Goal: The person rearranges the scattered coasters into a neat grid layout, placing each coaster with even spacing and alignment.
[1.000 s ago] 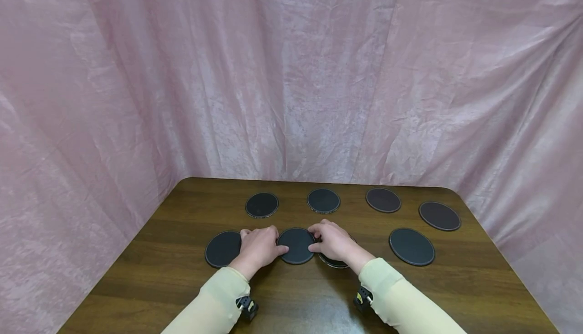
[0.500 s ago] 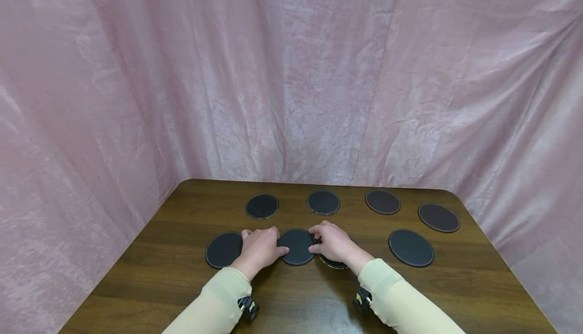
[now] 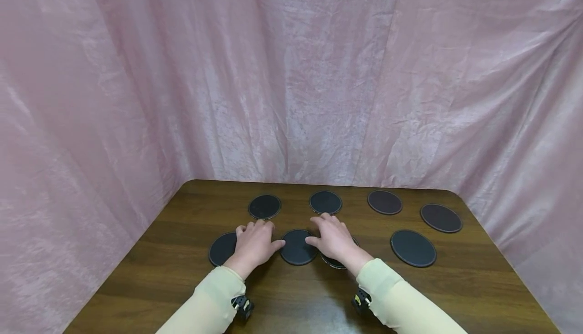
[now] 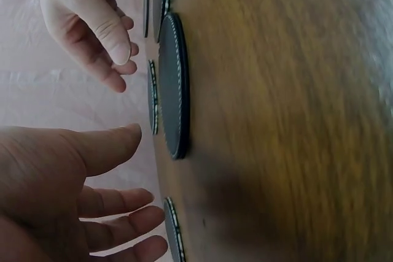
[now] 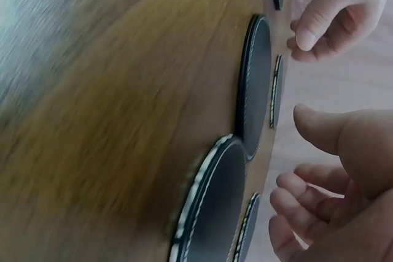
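A round dark coaster with a stitched rim lies flat on the wooden table between both hands. My left hand is above the table at its left, fingers spread and holding nothing. It partly covers another dark coaster. At the right, my right hand hovers with fingers loosely extended, also without anything in it. Under that hand lies a coaster with a pale-marked edge, right up against the middle coaster. Both wrist views show the fingers raised off the coasters.
Along the back stand out several more flat coasters: two blackish ones and two brownish ones. A dark coaster lies at the right. Pink curtain hangs behind the table.
Both hands have let go of the middle coaster's edges and risen, moving slightly forward with fingers opening. The coasters stay where they were.
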### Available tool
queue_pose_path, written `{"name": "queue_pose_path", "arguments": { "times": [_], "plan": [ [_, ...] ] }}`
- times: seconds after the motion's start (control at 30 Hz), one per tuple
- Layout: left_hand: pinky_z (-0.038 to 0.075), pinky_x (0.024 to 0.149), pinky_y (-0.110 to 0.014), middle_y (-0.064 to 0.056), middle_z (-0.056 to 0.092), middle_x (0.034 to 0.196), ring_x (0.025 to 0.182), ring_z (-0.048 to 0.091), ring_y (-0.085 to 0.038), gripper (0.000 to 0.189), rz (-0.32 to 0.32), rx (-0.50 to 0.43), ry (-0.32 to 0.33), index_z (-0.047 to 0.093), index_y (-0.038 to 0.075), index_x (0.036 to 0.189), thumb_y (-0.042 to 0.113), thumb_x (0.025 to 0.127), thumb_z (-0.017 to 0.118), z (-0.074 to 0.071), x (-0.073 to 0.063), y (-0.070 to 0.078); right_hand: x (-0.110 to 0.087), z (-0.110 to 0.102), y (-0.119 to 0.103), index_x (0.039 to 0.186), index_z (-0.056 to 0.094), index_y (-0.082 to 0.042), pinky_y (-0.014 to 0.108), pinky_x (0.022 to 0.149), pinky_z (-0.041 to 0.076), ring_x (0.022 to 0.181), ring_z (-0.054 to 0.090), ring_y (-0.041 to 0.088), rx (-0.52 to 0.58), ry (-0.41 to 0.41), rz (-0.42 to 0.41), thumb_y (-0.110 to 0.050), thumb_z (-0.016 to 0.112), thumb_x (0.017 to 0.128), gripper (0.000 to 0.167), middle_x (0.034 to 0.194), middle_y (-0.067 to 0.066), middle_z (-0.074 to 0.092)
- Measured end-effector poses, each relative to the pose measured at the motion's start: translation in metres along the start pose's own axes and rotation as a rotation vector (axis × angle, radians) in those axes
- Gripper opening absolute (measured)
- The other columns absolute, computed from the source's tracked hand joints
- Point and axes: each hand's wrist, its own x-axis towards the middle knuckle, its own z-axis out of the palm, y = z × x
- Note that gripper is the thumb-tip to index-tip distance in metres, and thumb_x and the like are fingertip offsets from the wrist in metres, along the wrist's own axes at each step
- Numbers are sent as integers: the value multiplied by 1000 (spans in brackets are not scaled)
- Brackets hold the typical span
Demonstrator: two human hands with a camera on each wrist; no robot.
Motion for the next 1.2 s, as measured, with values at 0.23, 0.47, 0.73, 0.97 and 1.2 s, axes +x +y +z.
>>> {"name": "queue_pose_path", "arguments": {
  "times": [0.23, 0.47, 0.73, 0.97, 1.2],
  "plan": [
    [32, 114, -73, -20, 66, 144, 133, 58, -45, 53, -20, 21, 18, 74, 6, 135, 46, 101, 81, -5, -2, -8, 0, 6, -11, 155, 58, 2, 69, 117, 38, 147, 50, 47, -44, 15, -34, -33, 83, 102, 68, 155, 24, 58],
    [28, 117, -76, -22, 59, 156, 145, 51, -48, 57, -42, 25, 5, 71, 4, 142, 47, 104, 77, -11, -6, -19, 0, 12, -20, 161, 50, 2, 69, 125, 26, 155, 42, 43, -31, -13, -49, -39, 80, 104, 76, 162, 23, 53],
    [24, 117, -78, -25, 54, 160, 147, 46, -51, 65, -96, 25, 5, 61, 1, 153, 44, 107, 74, -15, -13, -41, 4, 19, -35, 163, 49, 1, 68, 127, 25, 158, 41, 40, -47, -25, -43, -45, 77, 105, 79, 165, 20, 51],
    [24, 117, -79, -25, 53, 160, 147, 45, -53, 65, -143, 49, -1, 59, 0, 155, 43, 108, 73, -23, -18, -60, 6, 26, -48, 162, 50, 0, 67, 126, 27, 157, 41, 40, -51, -21, -63, -48, 77, 105, 79, 164, 19, 52],
    [26, 114, -78, -28, 54, 158, 145, 47, -55, 65, -176, 53, -3, 59, -1, 154, 42, 107, 74, -30, -20, -76, 10, 34, -60, 162, 51, -1, 66, 126, 28, 155, 44, 37, -66, -46, -68, -48, 77, 104, 79, 163, 18, 54]
  ]
}}
